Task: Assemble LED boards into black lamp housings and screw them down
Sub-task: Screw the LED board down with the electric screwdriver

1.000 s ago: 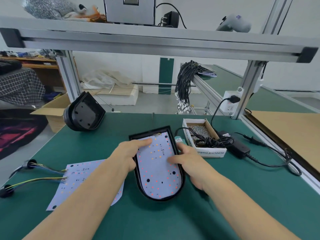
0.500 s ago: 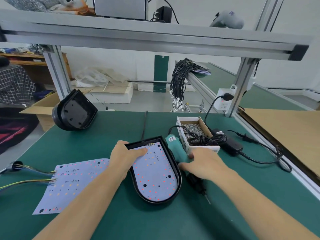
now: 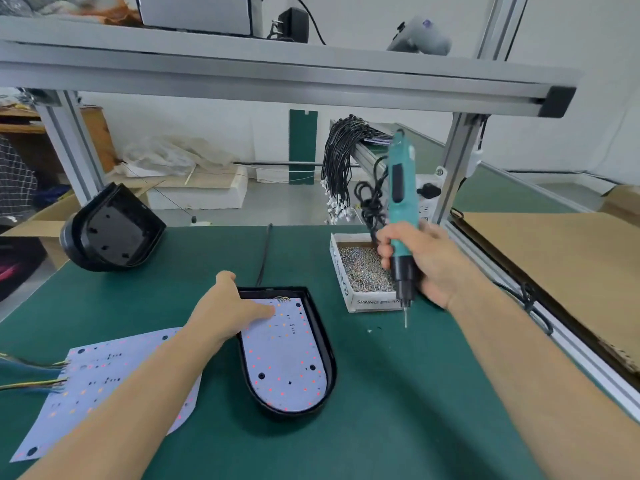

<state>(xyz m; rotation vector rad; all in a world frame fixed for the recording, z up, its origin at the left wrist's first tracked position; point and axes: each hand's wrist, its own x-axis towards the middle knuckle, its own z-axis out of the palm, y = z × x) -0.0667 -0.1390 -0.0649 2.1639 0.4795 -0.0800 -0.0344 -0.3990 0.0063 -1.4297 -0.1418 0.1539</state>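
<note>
Green counter (image 3: pixel 398 393) under an aluminium frame (image 3: pixel 277 74), pretty busy from my end. My left hand (image 3: pixel 225 306) rests with a straight finger pressing the LED board (image 3: pixel 284 358), which sits inside the black lamp housing (image 3: pixel 330 362) at centre. My right hand (image 3: pixel 426 261) is wrapped around the teal electric screwdriver (image 3: pixel 401 202), held upright, bit pointing down just right of the screw box (image 3: pixel 341 271). Spare LED board (image 3: pixel 104 379) with wires lies at left, a second housing (image 3: pixel 110 230) is tipped up at the far left, and a bundle of black cables (image 3: pixel 341 161) hangs behind.
</note>
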